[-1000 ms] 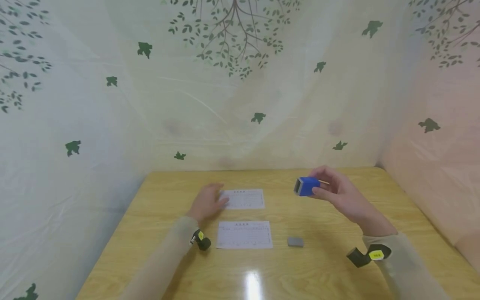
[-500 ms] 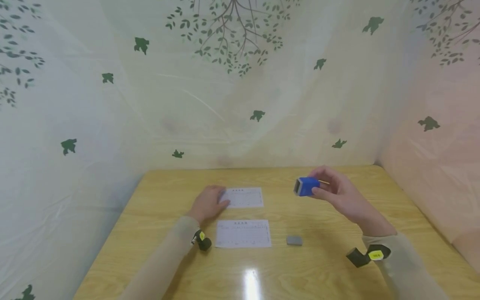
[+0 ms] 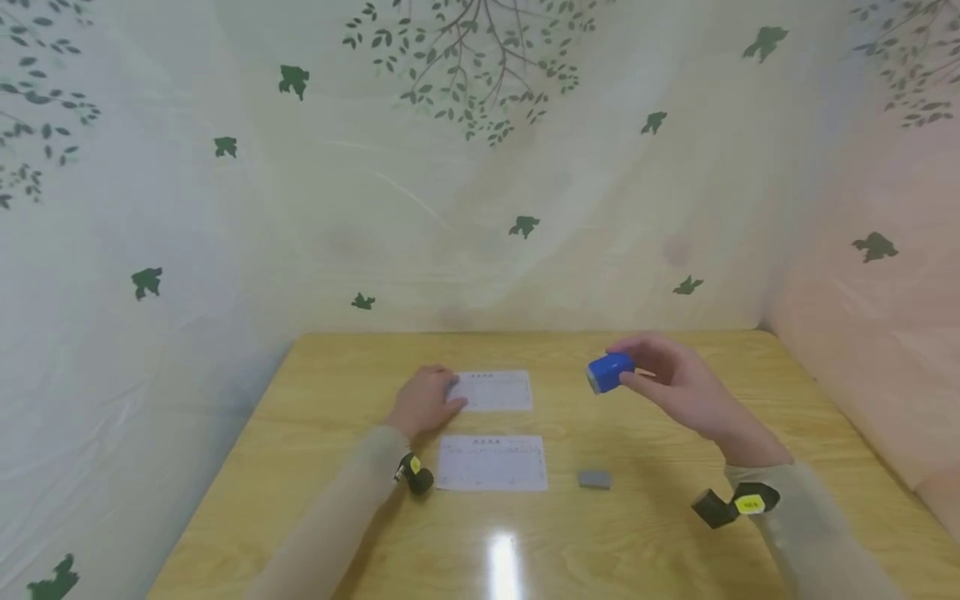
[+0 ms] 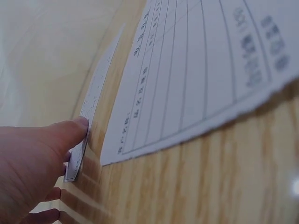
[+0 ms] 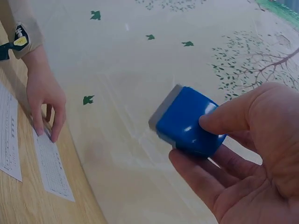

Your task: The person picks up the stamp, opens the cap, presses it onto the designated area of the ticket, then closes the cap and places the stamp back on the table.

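My right hand (image 3: 678,392) holds a blue stamp (image 3: 611,371) in the air above the table's right half, thumb on one side and fingers on the other. In the right wrist view the stamp (image 5: 189,122) shows a glossy blue body with a grey end, tilted to the left. My left hand (image 3: 426,402) rests on the left end of the far printed form (image 3: 495,392). In the left wrist view its thumb (image 4: 77,128) lies on that form's edge. A second printed form (image 3: 492,463) lies nearer, and a small grey rectangular piece (image 3: 594,479) sits to its right.
Both forms lie on a wooden table (image 3: 360,533) with a light reflection near the front. A pale curtain (image 3: 450,208) printed with leaves stands behind and at both sides. Each sleeve carries a black wrist camera (image 3: 417,476).
The left hand has come down onto the far form's left end. The stamp stays raised in the right hand but has turned, its grey end now pointing lower.
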Demonstrator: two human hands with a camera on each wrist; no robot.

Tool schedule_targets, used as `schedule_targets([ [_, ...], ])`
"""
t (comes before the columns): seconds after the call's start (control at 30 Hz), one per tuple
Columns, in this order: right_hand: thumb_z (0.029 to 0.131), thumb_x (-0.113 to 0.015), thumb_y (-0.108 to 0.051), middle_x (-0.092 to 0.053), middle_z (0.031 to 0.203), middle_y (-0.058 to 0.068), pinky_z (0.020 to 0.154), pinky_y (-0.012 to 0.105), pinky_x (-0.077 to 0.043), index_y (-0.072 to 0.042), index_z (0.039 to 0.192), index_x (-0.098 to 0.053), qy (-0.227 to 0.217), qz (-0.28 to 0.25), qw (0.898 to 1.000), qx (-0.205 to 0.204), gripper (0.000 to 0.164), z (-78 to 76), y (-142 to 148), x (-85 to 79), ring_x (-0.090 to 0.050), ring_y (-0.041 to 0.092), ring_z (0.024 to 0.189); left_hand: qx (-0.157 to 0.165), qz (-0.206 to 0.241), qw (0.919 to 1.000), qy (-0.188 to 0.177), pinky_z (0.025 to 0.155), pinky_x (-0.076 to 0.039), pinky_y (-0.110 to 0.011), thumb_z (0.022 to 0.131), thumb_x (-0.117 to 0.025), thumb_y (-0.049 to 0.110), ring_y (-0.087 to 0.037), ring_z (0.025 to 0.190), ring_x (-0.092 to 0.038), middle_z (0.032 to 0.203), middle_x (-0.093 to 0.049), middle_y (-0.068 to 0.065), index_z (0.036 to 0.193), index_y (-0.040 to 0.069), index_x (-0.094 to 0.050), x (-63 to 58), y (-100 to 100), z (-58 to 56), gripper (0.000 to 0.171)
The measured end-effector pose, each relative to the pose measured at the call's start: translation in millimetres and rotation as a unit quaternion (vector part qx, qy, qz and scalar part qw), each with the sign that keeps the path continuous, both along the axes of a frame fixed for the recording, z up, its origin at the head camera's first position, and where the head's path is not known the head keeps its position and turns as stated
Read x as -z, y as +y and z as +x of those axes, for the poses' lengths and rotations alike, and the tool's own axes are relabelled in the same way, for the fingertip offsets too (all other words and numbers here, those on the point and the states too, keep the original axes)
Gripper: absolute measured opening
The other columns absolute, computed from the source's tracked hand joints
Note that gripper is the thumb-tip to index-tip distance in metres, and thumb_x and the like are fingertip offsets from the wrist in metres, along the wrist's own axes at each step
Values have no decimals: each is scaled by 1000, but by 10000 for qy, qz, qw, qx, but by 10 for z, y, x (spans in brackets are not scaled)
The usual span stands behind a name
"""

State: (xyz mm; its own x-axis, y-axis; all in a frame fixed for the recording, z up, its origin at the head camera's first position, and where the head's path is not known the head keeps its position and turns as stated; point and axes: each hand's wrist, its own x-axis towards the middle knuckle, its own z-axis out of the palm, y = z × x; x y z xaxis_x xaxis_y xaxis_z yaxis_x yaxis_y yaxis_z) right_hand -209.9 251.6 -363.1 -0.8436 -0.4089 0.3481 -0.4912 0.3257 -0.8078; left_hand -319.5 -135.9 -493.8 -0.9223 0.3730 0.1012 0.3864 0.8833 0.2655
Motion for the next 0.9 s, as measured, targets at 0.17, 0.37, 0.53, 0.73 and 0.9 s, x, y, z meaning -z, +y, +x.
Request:
schedule_targets([
  [0.17,104,-66,-4,-73,126,9,93,16,-60,-6,138,-65,292,493,9982,182,35,-67,-88,-72,-72,5,109,-43,-77,10000,3,123,-46,-53,99,-73,45,-37,140,-58,148,-64,-17,141,8,-66,-16,12,-18,56],
  [0.37,103,-69,-9,-75,120,9,90,19,-61,-10,133,-68,157,753,9960,449,29,-111,-184,-166,-73,10,104,-80,-21,9999,-99,124,-45,-54,100,-73,43,-37,141,-57,148,-64,-18,141,6,-65,-69,17,17,56],
  [0.53,103,-70,-10,-77,118,7,89,15,-59,-11,132,-70,204,836,9952,475,29,-160,-265,-211,-72,8,101,-134,47,9999,-70,122,-47,-53,99,-74,41,-37,139,-59,146,-65,-18,140,6,-66,-87,16,29,54],
  [0.73,102,-71,-10,-78,116,7,92,12,-57,-8,132,-71,265,801,9959,321,30,-241,-363,-210,-73,7,102,-171,15,9998,-47,121,-48,-53,99,-75,42,-37,139,-59,147,-64,-17,139,8,-67,-74,21,26,53],
  [0.9,102,-71,-10,-77,118,8,92,14,-58,-9,132,-71,105,881,9954,359,30,-309,-449,-181,-73,8,103,-142,76,9998,-85,121,-47,-54,99,-75,42,-38,139,-58,148,-64,-18,139,7,-67,-86,20,37,54],
])
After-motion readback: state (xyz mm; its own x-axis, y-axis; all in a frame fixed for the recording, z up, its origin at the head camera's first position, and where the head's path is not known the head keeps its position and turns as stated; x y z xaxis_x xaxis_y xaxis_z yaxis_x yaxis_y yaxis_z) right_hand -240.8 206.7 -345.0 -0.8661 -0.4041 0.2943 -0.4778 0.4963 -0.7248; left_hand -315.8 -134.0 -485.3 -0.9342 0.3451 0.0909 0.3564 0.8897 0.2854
